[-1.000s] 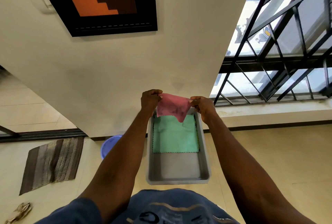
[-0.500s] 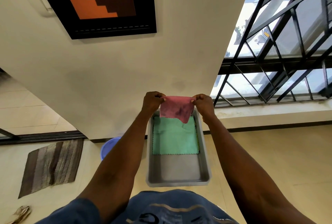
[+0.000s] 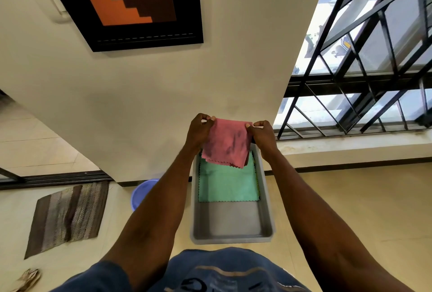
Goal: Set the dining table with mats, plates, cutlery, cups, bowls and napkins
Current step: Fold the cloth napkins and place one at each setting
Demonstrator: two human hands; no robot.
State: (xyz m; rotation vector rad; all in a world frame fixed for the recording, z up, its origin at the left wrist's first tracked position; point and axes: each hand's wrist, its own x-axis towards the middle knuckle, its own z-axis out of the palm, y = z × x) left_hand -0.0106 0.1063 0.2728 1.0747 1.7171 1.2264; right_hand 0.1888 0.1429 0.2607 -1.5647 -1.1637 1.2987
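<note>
i see both hands raised in front of the cream wall (image 3: 140, 104), holding a pink napkin (image 3: 226, 143) up by its top edge. the left hand (image 3: 199, 129) pinches the upper left corner with its grip closed on the cloth, and the right hand (image 3: 263, 133) pinches the upper right corner the same way, fingers curled round the fabric. the napkin hangs folded between them, its zigzag lower edge dangling over the far end of a grey plastic tray (image 3: 266, 198) that sits on the floor (image 3: 350, 209) below. inside the tray lies a green napkin (image 3: 228, 185), flat and filling the far half, its near edge also zigzag cut; the near half of the tray shows bare grey bottom. the pink cloth overlaps my view of the green one's far edge but hangs apart from it. to the left of the tray a blue basin (image 3: 142, 192) peeks out from behind the left forearm, and further left a striped brown floor mat (image 3: 67, 217) lies on the floor. a framed picture (image 3: 131, 4) in orange and brown hangs on the wall above, and a black window grille (image 3: 374, 57) fills the right side.
</note>
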